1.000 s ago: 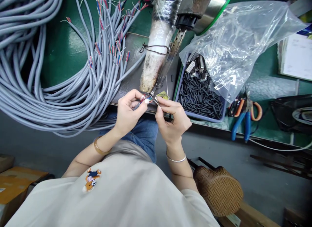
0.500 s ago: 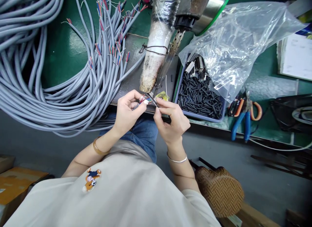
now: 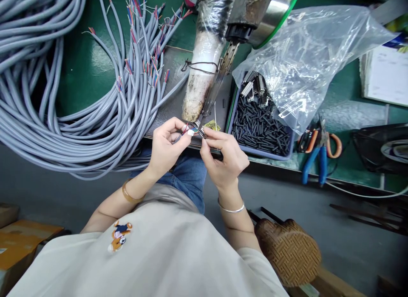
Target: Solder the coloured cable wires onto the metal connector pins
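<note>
My left hand (image 3: 167, 147) is closed in a pinch on the thin coloured wires (image 3: 194, 129) of a cable end. Opposite it, my right hand (image 3: 225, 155) pinches a small pinned connector (image 3: 202, 133) between thumb and fingers. The wires meet or nearly meet the connector; the exact contact is too small to tell. Just above both hands, the tip of a soldering iron (image 3: 221, 82) points down beside a scorched, wrapped white tube (image 3: 199, 84). A yellow scrap (image 3: 212, 126) lies behind my right fingertips.
Grey cables (image 3: 95, 152) with stripped ends cover the left side. To the right, a blue bin (image 3: 291, 146) holds black sleeves (image 3: 255, 127) and metal connectors (image 3: 255, 85), partly under a clear plastic bag (image 3: 331, 46). Beyond are blue-handled pliers (image 3: 322, 156) and a stool (image 3: 288, 252).
The connector in my right hand has shifted slightly, and the coloured wires show more plainly against it. Both hands keep nearly the same place; the view has moved a little.
</note>
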`<state>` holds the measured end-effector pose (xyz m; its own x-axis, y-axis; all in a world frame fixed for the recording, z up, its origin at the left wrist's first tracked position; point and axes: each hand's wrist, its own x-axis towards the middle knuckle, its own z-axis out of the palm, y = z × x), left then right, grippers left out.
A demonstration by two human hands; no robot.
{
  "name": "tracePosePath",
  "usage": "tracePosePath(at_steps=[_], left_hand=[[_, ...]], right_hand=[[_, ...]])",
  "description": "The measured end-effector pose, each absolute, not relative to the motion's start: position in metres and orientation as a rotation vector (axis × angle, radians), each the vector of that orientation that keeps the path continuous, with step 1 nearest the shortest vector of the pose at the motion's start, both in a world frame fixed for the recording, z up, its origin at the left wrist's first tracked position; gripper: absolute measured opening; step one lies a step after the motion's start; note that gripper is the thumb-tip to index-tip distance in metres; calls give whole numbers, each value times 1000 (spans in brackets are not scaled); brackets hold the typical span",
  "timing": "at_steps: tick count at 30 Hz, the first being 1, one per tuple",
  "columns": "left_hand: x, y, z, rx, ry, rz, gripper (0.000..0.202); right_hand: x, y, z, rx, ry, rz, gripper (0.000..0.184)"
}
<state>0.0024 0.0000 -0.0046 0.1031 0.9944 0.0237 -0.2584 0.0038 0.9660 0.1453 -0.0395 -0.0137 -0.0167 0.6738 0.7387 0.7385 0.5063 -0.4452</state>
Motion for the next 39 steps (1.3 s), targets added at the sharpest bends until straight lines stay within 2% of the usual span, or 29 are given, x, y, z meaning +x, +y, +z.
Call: tracePosePath(at_steps=[11,39], left_hand=[[2,-1,-4,1094,946,1254,15],[3,-2,-3,1096,963,1246,21]], right_hand=[[145,-40,-16,-1208,-1718,-66,20],[144,-36,-16,-1210,-1721,-125,17]])
